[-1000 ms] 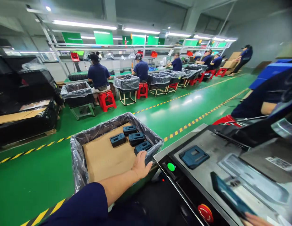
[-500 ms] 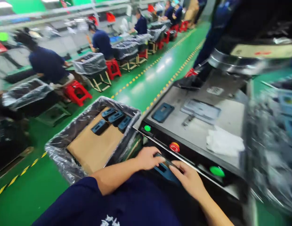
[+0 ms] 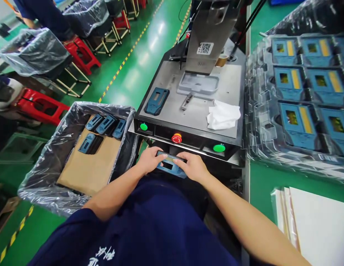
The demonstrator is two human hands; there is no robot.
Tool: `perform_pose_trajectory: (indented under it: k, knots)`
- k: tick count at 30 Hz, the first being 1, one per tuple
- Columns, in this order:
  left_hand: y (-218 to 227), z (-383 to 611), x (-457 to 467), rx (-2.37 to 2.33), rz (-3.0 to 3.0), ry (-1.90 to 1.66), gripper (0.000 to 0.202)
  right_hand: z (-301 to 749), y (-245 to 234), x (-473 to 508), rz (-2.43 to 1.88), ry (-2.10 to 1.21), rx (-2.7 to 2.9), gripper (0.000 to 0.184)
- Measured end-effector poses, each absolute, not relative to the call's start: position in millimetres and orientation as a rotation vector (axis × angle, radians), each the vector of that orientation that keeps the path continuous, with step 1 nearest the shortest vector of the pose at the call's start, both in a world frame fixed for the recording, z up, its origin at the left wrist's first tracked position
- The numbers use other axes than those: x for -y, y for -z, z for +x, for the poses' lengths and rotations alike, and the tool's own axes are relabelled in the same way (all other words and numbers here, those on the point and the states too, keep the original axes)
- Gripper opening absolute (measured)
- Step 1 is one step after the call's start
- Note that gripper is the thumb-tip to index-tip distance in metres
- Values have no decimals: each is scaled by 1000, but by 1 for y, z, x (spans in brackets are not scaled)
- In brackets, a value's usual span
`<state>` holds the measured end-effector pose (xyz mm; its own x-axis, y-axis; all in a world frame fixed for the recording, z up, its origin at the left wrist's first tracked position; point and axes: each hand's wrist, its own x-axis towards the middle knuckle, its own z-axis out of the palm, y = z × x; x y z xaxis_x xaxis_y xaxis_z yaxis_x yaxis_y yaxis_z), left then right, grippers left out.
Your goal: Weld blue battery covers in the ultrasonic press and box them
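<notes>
My left hand [image 3: 151, 159] and my right hand [image 3: 193, 166] grip opposite ends of a blue plastic housing [image 3: 173, 168] with a dark rectangular window. It is held close to my body, below the front panel of a bench machine [image 3: 160, 129]. Both thumbs lie on its upper face; the other fingers are mostly hidden. A similar blue housing [image 3: 157, 100] lies on the machine's metal plate [image 3: 195, 114], at its left. Behind the hands, a pale fixture [image 3: 198, 84] and a crumpled white cloth [image 3: 223, 115] rest on the same plate.
Left stands a plastic-lined bin [image 3: 69, 122] holding cardboard and several blue housings [image 3: 90, 143]. On the right, a clear tray [image 3: 272, 155] carries rows of blue housings, with white sheets [image 3: 319, 221] nearer me. The machine front has green buttons [image 3: 219, 148] and a red stop button [image 3: 176, 138].
The view has swung right and down, bringing the tray and white sheets into sight. Both hands still hold the blue housing, whose windowed face is now turned more toward me.
</notes>
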<state>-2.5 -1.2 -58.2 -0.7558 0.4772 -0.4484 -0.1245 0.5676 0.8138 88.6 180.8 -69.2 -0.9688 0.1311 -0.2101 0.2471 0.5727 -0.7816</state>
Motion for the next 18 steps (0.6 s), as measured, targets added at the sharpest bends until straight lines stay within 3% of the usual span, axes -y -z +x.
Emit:
perform_pose_trajectory:
  k: [3, 7, 9, 11, 15, 18]
  knots:
    - [54, -1, -3, -2257, 299, -1129, 35, 88, 76, -179, 410, 1517, -2571, 31]
    - [44, 11, -12, -2640, 535, -916, 82, 92, 84, -172, 427, 1767, -2465, 35]
    - [40, 15, -15, -2695, 624, -832, 95, 94, 84, -169, 432, 1815, -2481, 35]
    - [38, 14, -16, -2657, 630, -812, 82, 95, 84, -169, 458, 1845, -2464, 35]
    - [40, 3, -11, -2492, 518, -974, 39, 95, 84, -172, 540, 1993, -2272, 37]
    - [39, -5, -7, -2227, 296, -1262, 31, 94, 84, -173, 589, 2120, -2108, 38]
